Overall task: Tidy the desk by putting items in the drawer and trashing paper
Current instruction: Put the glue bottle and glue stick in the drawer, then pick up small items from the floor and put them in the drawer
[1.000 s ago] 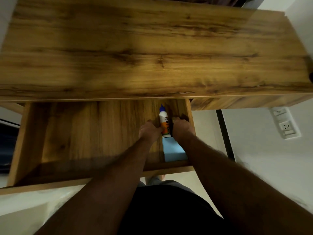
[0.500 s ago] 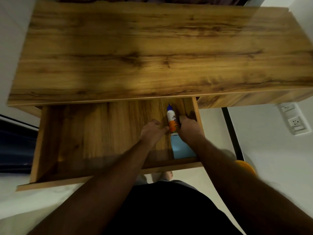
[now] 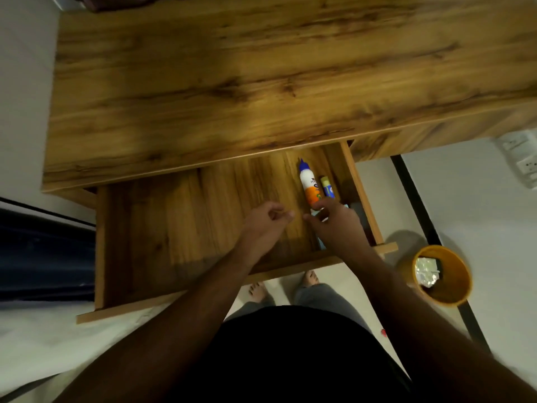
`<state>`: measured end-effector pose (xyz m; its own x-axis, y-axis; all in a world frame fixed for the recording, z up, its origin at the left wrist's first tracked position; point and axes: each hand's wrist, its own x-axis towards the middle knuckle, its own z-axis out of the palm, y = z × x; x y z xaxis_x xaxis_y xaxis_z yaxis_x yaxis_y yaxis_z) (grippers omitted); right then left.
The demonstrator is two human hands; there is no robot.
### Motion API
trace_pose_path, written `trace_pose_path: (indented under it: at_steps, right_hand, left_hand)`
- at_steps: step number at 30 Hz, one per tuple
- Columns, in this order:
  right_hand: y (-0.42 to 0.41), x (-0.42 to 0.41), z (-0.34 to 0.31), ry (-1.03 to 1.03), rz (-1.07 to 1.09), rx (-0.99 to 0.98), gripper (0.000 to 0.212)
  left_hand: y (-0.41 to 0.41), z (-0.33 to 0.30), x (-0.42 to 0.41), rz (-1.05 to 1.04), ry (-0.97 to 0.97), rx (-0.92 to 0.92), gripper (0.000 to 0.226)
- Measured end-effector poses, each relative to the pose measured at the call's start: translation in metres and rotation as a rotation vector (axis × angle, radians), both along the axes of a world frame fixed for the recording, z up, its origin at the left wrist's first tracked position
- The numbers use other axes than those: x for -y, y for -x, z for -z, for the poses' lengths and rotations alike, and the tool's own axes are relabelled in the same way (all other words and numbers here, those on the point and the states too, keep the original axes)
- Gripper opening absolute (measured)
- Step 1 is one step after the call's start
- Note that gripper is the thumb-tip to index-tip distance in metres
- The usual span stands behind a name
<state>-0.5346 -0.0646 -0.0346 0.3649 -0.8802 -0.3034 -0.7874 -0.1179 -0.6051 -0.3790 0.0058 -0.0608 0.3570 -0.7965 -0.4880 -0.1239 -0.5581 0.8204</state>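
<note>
The wooden drawer (image 3: 174, 228) stands pulled out under the desk top (image 3: 261, 68). At its right end lie a white and orange glue bottle (image 3: 308, 184) with a blue cap and a small yellow and blue stick (image 3: 327, 186) beside it. A light blue pad (image 3: 315, 213) is mostly hidden under my right hand (image 3: 334, 225). That hand hovers just below the bottle with loosely curled fingers, holding nothing. My left hand (image 3: 267, 222) hangs over the drawer floor to the left, fingers loosely curled and empty.
An orange bin (image 3: 444, 274) with crumpled paper inside stands on the floor at the right. A black desk leg (image 3: 415, 199) runs beside the drawer. A wall socket (image 3: 523, 161) sits far right. My bare feet (image 3: 284, 286) are under the drawer front.
Both hands have drawn back from the glue bottle toward me and let go of it. The small stick beside the bottle is uncovered. The view has shifted, bringing the bin into sight.
</note>
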Motion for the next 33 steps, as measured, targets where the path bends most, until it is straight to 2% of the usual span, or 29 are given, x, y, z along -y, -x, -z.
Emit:
trace_pose_path:
  at_steps: [6,12,17,21,28,33]
  right_hand:
    - [0.019,-0.018,-0.008,0.053,0.149,0.038,0.03]
    - [0.061,-0.038,-0.017,0.088,0.344,0.029,0.023]
    - [0.097,-0.065,-0.014,0.077,0.445,0.06,0.02]
    - [0.124,-0.092,-0.006,0.035,0.553,0.069,0.019]
    - [0.177,-0.177,0.006,-0.004,0.657,0.024,0.021]
    - [0.219,-0.27,0.021,-0.069,0.756,0.028,0.021]
  left_hand:
    - [0.03,-0.014,0.004,0.133,0.083,-0.034,0.031]
    - [0.064,-0.018,0.013,0.245,0.105,-0.047,0.044]
    - [0.097,-0.025,0.011,0.332,0.098,-0.128,0.014]
    - [0.128,-0.032,-0.003,0.447,0.107,-0.178,0.013]
    - [0.175,-0.021,-0.066,0.613,0.069,-0.095,0.021]
    - [0.203,-0.003,-0.147,0.65,0.023,-0.067,0.015]
